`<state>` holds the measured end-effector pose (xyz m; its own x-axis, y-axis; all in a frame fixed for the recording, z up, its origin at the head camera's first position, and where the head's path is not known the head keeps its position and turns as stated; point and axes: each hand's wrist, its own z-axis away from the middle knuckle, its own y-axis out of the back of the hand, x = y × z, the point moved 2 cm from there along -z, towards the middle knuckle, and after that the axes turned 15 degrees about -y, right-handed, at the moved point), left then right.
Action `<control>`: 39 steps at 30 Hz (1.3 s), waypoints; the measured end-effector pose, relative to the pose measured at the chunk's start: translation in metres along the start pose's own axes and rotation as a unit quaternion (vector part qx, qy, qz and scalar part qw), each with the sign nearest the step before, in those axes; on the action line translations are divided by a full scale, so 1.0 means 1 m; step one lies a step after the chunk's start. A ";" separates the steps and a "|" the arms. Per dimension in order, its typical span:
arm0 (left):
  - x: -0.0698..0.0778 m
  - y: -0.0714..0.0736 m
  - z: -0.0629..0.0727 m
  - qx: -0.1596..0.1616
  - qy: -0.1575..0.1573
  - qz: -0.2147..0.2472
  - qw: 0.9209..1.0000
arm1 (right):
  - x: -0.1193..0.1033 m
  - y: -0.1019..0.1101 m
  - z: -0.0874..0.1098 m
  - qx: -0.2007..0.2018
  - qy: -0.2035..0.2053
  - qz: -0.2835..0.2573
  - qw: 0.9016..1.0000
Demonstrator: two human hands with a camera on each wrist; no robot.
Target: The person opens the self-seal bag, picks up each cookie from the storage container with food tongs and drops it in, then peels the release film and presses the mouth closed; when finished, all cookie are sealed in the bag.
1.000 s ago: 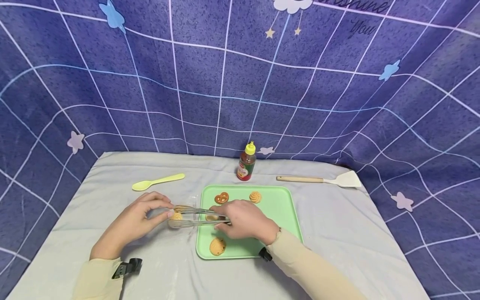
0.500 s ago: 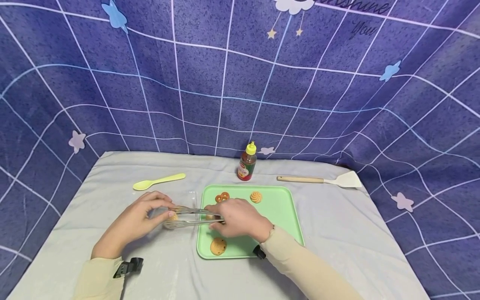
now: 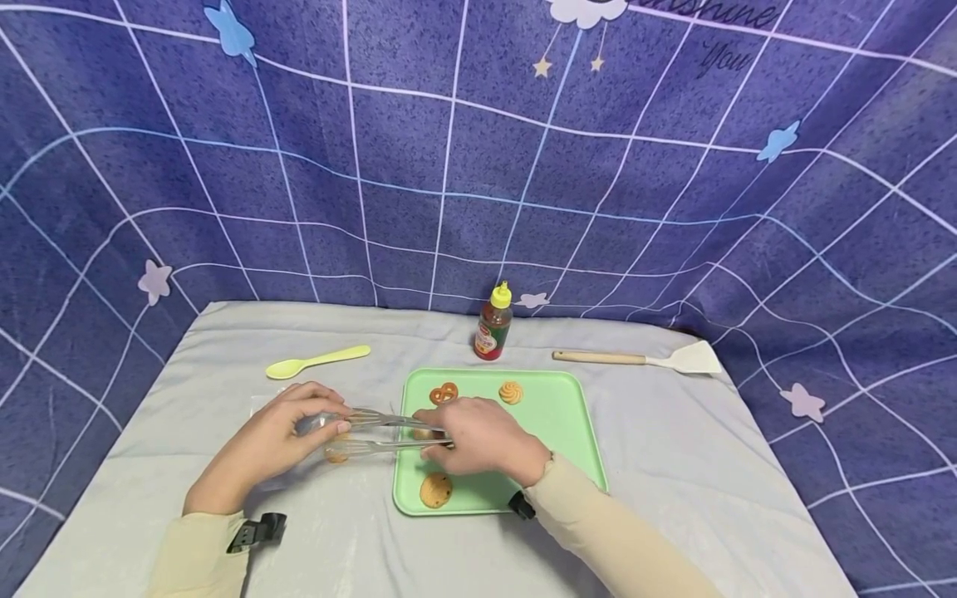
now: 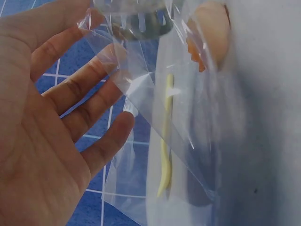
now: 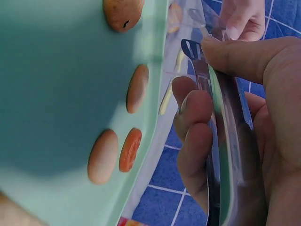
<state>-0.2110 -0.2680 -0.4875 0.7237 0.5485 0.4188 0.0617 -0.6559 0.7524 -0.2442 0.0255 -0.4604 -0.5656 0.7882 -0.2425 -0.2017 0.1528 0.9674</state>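
My left hand (image 3: 277,436) pinches the rim of a clear plastic bag (image 4: 136,89) between thumb and fingertip, while its other fingers are spread behind the film. In the head view, my right hand (image 3: 482,436) grips metal tongs (image 3: 366,447) whose slotted tips reach left into the bag's mouth. A cookie (image 3: 338,454) lies at the lower tip; the left wrist view shows that cookie (image 4: 211,35) behind the film, apart from the upper slotted tip. On the green tray (image 3: 553,432) are a pretzel (image 3: 444,393), a swirl cookie (image 3: 511,393), a round cookie (image 3: 436,491) and one partly hidden cookie (image 3: 422,433).
A yellow spoon (image 3: 317,361) lies behind my left hand. Behind the tray stands a sauce bottle (image 3: 493,325) with a yellow cap. A spatula (image 3: 635,359) with a wooden handle lies at the back right. A blue patterned curtain (image 3: 404,149) surrounds the table.
The tongs shifted slightly left. The cookie that was between their tips has dropped lower, into the bag. My left hand stays almost still, and the visible tray items keep their places.
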 end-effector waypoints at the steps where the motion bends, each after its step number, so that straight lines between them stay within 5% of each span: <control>1: 0.000 0.000 0.000 0.000 0.001 0.000 1.000 | 0.002 0.001 0.002 0.005 0.002 0.000 1.000; 11: 0.000 -0.001 0.000 0.005 0.004 -0.012 1.000 | 0.049 0.010 0.043 0.030 -0.033 -0.042 0.998; 24: 0.005 -0.001 -0.004 0.003 0.005 -0.015 1.000 | 0.138 0.018 0.102 0.090 -0.177 -0.064 0.978; 39: 0.003 -0.003 -0.003 0.005 -0.005 -0.021 1.000 | 0.163 0.015 0.122 0.101 -0.222 -0.041 0.969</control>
<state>-0.2114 -0.2632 -0.4868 0.7274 0.5707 0.3810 0.0997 -0.6373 0.7641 -0.2423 0.2287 -0.4763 -0.1460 0.9404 -0.3071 -0.0446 0.3039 0.9517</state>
